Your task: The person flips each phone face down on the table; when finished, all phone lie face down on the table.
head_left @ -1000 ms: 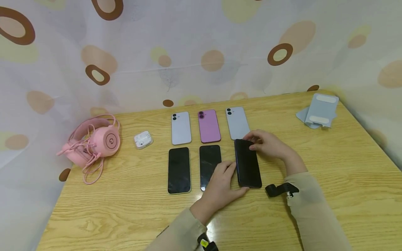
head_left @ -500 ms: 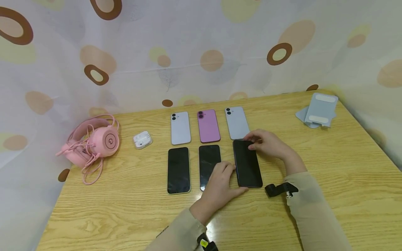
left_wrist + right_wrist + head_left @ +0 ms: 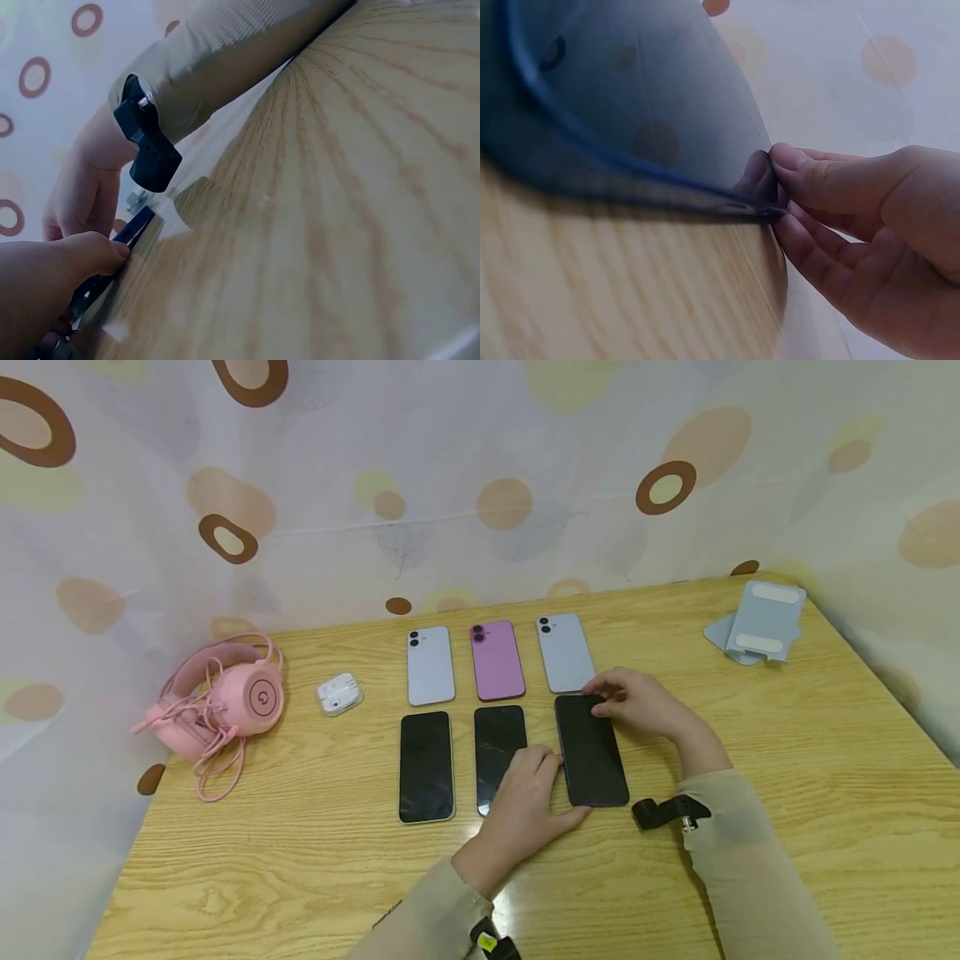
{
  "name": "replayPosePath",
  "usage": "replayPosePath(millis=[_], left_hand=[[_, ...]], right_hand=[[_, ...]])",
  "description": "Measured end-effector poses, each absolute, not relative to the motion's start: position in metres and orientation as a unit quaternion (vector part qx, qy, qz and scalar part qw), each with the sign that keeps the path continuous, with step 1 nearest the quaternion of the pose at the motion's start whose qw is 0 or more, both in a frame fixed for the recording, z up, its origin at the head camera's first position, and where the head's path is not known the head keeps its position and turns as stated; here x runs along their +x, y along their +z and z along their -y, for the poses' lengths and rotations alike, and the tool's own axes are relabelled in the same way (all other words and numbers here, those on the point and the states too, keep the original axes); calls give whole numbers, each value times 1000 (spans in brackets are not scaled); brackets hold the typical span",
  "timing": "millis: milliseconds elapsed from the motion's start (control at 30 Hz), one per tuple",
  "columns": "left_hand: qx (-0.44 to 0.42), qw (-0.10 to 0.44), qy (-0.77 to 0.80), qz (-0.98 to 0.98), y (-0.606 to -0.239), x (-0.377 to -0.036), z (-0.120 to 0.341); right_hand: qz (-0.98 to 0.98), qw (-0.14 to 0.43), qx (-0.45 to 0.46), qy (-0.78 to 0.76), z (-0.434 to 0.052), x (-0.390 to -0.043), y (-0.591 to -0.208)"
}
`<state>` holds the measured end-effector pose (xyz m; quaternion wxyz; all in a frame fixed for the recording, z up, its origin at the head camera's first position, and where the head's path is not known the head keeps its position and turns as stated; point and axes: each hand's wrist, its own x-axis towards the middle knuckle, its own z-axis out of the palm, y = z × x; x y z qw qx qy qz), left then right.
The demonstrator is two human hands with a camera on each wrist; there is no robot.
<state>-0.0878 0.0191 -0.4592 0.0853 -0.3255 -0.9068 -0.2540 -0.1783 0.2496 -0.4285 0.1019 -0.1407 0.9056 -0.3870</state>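
A smartphone [image 3: 592, 752] with a dark screen facing up lies between both hands, close over the table in the head view. My left hand [image 3: 521, 806] grips its near left corner, the thumb along the bottom edge and fingers at the left side. At its far end, my right hand [image 3: 637, 703] pinches the top edge between thumb and fingers. The right wrist view shows the fingertips [image 3: 787, 157] at the rim of the phone [image 3: 682, 90]. Partly hidden by my left hand is another dark-screened phone [image 3: 498, 743]. A third phone [image 3: 427, 767] lies to its left, screen up.
Behind them lie a white phone [image 3: 431, 667], a pink phone [image 3: 497, 660] and a pale blue phone [image 3: 566, 652], backs up. Pink headphones [image 3: 225, 697] and a small white earphone case [image 3: 340, 694] are at the left. Pale blue cards [image 3: 767, 618] lie at the far right.
The phone between my hands has turned flatter: its blue left side shows less and its screen faces up more. Both hands have stayed nearly in place.
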Motion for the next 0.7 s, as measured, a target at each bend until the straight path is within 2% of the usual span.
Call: replayPosePath(millis=[500,700], left_hand=[[-320,78,-232,915,-460,-87,-20],[-308,43,-266,913,-458,-88,-19]], right_hand=[[-908,99,-149,-378,-248,-179,-425],[-909,97,-157,-373,-246,-177,-422]])
